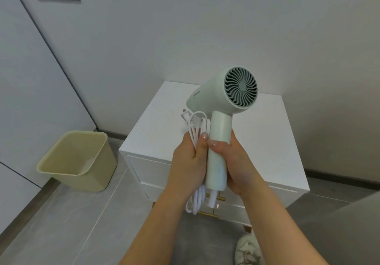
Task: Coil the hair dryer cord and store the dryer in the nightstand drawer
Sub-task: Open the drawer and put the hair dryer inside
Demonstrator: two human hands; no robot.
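Head view looks down on the dryer (226, 91), held upright in front of the person and over the front edge of the white nightstand (267, 141). Its handle runs near vertical, barrel on top with the rear grille facing the camera. The right hand (234, 161) is wrapped round the handle from the right. The left hand (189, 157) is closed on the coiled cord (198, 126), pressing the bundle against the handle's left side; loops stick out above and below the fist.

The coiling looks done, while the drawer (152, 168) is shut. Its front faces the person, straight below the hands, and a gold pull (219, 198) shows just under the handle's butt between the two wrists, so neither hand is clearly nearer. Both are full. One hand likely has to take dryer and cord together so the other can drop to the pull. A yellow bin (78, 161) stands on the floor to the left.
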